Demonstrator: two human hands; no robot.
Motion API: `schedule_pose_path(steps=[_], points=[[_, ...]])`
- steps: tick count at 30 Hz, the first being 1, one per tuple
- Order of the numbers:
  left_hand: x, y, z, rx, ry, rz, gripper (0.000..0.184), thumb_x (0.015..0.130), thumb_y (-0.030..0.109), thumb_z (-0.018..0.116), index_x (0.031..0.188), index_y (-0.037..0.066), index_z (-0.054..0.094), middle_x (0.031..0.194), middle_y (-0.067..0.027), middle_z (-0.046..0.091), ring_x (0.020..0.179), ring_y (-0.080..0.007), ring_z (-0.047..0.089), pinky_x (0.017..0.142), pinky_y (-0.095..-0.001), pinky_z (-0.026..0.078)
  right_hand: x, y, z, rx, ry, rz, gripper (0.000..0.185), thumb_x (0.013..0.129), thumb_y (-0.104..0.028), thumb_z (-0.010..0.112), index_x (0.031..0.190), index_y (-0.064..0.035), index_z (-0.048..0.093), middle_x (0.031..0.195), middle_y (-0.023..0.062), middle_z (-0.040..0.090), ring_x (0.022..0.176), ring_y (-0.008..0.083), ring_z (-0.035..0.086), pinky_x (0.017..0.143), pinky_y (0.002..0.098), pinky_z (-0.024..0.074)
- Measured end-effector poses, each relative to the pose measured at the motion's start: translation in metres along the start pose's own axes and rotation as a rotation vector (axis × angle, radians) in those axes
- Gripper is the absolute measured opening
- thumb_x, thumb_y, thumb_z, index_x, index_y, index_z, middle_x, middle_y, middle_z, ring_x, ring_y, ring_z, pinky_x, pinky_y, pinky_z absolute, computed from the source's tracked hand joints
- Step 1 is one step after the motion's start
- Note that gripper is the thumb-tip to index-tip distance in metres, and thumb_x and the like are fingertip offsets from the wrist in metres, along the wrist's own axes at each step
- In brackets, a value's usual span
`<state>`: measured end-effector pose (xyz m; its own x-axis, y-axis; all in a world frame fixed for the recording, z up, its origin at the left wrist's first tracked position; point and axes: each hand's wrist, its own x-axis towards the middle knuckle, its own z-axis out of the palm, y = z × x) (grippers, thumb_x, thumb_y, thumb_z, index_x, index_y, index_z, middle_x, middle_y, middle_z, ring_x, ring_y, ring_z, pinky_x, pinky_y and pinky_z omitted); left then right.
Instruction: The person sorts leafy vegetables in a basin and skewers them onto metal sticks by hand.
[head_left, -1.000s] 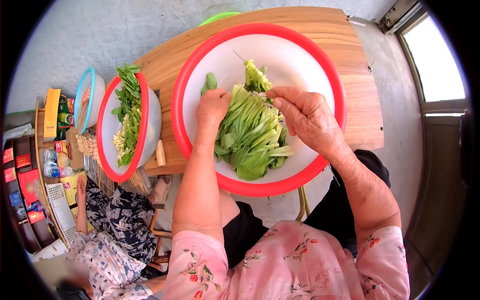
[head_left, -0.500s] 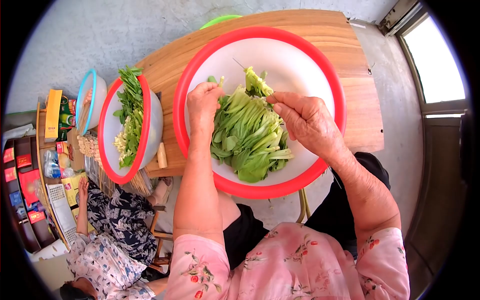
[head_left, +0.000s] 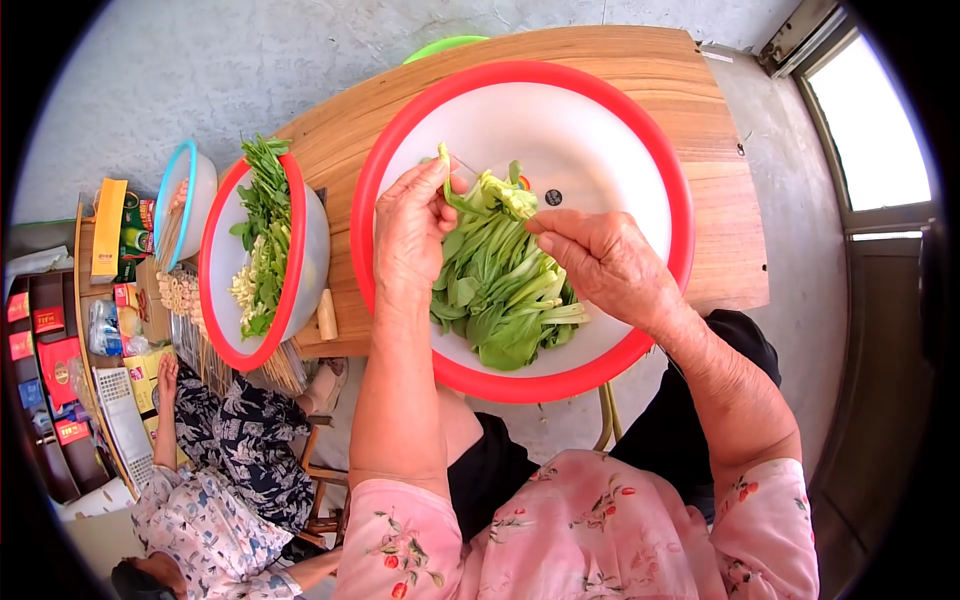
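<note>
A big white basin with a red rim (head_left: 678, 200) holds a heap of leafy greens (head_left: 500, 275). Over the heap, my right hand (head_left: 605, 262) pinches the lower end of a thin skewer, most of which is hidden. Bunched pale-green vegetable pieces (head_left: 510, 197) sit on the skewer just beyond my fingertips. Between the thumb and fingers of my left hand (head_left: 412, 225) is a single leafy green stalk (head_left: 444, 155), its end poking up. That stalk meets the skewer's pointed end, though whether it is pierced I cannot tell.
Left on the wooden table (head_left: 725, 190) stands a tilted red-rimmed bowl (head_left: 298, 220) of greens. Past it are a blue-rimmed bowl (head_left: 190, 150) with skewers, and bundled sticks (head_left: 280, 370). A short pale cylinder (head_left: 327, 315) lies beside the bowl. Another person (head_left: 215, 520) sits at lower left.
My left hand has moved right and up, bringing a stalk to the skewer's tip. My right hand and the skewered greens have shifted slightly left and down.
</note>
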<state>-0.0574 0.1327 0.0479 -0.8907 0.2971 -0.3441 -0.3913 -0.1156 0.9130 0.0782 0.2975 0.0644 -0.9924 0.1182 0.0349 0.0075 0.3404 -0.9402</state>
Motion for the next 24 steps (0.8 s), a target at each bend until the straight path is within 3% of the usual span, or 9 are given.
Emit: schedule_pose_path(steps=[5,7,8,10,17,19,20,22,24], points=[[-0.0019,0.0016,0.0024,-0.063,-0.054,-0.046,0.019,0.087,0.018,0.062,0.096,0.001,0.066,0.071,-0.0026,0.061,0.053,-0.0054,0.044,0.048,-0.0179,0.034,-0.0001,0.0006,0.0007,-0.004,0.008,-0.023,0.020,0.090,-0.011,0.057,0.104,0.0021,0.063,0.062,0.0088,0.055,0.049,0.0105,0.047,0.051,0.0274,0.0425],[-0.0024,0.0013,0.0030,-0.064,-0.061,-0.042,0.019,0.087,0.018,0.062,0.096,0.001,0.066,0.071,-0.0023,0.061,0.053,-0.0054,0.044,0.048,-0.0178,0.034,0.0002,-0.0023,0.0002,-0.020,0.034,-0.016,0.016,0.084,-0.011,0.059,0.093,0.0020,0.064,0.069,0.0212,0.060,0.068,0.0363,0.062,0.062,0.0408,0.0479],[-0.0026,0.0011,0.0030,-0.064,-0.066,-0.038,0.019,0.088,0.018,0.061,0.095,0.002,0.066,0.070,-0.0020,0.061,0.053,-0.0053,0.045,0.048,-0.0177,0.034,0.0000,-0.0012,0.0006,-0.020,0.034,-0.016,0.016,0.084,-0.011,0.059,0.093,0.0020,0.064,0.069,0.0212,0.060,0.068,0.0363,0.062,0.062,0.0408,0.0479],[-0.0021,0.0001,0.0019,-0.063,-0.073,-0.032,0.019,0.088,0.018,0.061,0.095,0.002,0.066,0.070,-0.0018,0.061,0.053,-0.0053,0.044,0.048,-0.0176,0.034,-0.0008,0.0021,0.0014,-0.015,0.008,-0.030,0.020,0.090,-0.011,0.057,0.104,0.0015,0.064,0.062,0.0094,0.056,0.049,0.0109,0.047,0.051,0.0276,0.0428],[-0.0023,0.0001,0.0013,-0.081,-0.067,-0.055,0.018,0.087,0.019,0.062,0.094,0.002,0.066,0.070,-0.0014,0.061,0.053,-0.0052,0.045,0.048,-0.0174,0.034,-0.0007,0.0003,0.0005,-0.005,0.004,-0.017,0.020,0.090,-0.011,0.057,0.104,0.0015,0.064,0.062,0.0090,0.055,0.049,0.0106,0.047,0.050,0.0276,0.0422],[-0.0019,0.0000,0.0011,-0.082,-0.066,-0.060,0.018,0.087,0.018,0.062,0.094,0.003,0.066,0.070,-0.0013,0.060,0.053,-0.0052,0.045,0.048,-0.0175,0.034,-0.0003,-0.0020,0.0002,-0.037,0.027,-0.006,0.016,0.084,-0.011,0.060,0.094,0.0014,0.065,0.071,0.0210,0.061,0.069,0.0356,0.062,0.064,0.0403,0.0486],[-0.0017,-0.0001,0.0011,-0.084,-0.065,-0.065,0.017,0.087,0.018,0.062,0.093,0.003,0.066,0.070,-0.0012,0.060,0.053,-0.0053,0.045,0.048,-0.0175,0.034,-0.0006,-0.0015,0.0003,-0.037,0.027,-0.005,0.016,0.084,-0.011,0.060,0.094,0.0014,0.065,0.071,0.0210,0.061,0.069,0.0356,0.062,0.064,0.0403,0.0486],[-0.0016,-0.0006,0.0013,-0.085,-0.061,-0.061,0.017,0.087,0.019,0.062,0.092,0.003,0.066,0.070,-0.0011,0.060,0.053,-0.0053,0.045,0.048,-0.0175,0.034,-0.0014,0.0003,0.0007,0.010,0.000,0.004,0.019,0.090,-0.011,0.057,0.104,0.0017,0.064,0.062,0.0083,0.055,0.047,0.0100,0.047,0.048,0.0270,0.0417],[-0.0012,-0.0008,0.0009,-0.087,-0.056,-0.057,0.016,0.087,0.019,0.062,0.092,0.003,0.066,0.070,-0.0010,0.060,0.053,-0.0053,0.045,0.048,-0.0175,0.034,-0.0017,0.0007,0.0008,0.009,0.004,0.001,0.019,0.090,-0.010,0.057,0.104,0.0017,0.064,0.062,0.0082,0.056,0.047,0.0099,0.047,0.047,0.0270,0.0417]])
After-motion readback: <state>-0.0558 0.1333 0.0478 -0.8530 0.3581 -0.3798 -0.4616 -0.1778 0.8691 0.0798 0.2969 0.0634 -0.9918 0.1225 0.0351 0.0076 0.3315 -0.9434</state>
